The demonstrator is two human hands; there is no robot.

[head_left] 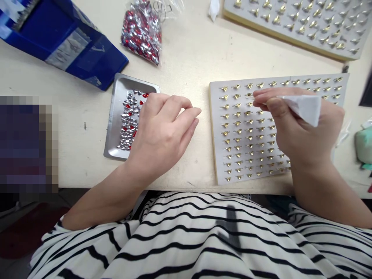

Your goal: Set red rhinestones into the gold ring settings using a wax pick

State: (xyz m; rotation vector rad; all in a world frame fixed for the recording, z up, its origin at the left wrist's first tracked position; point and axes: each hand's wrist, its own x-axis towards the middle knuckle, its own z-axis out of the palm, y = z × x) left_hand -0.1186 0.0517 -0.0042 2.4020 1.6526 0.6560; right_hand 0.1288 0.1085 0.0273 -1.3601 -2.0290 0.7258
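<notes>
My right hand (pixel 302 120) is closed around a white cone-shaped wrapped applicator (pixel 305 108). Its thin tip points at a gold ring in the upper left part of a pale foam board (pixel 216 135). Rows of gold-coloured rings (pixel 237 114) stand upright in this board. My left hand (pixel 162 135) hovers between the board and a silver metal tray (pixel 112 135), its wrist over the tray's right side. Its fingers are curled together, and whatever they may hold is hidden. Many small silver-backed and red gems (pixel 128 120) lie in the tray, partly covered by the hand.
A clear bag of red gems (pixel 142 35) lies behind the tray. To its left stands a blue bin (pixel 87 46). A second foam board of rings (pixel 290 29) is at the back right, with a white scrap (pixel 214 9) beside it. A pale green object (pixel 364 145) sits far right.
</notes>
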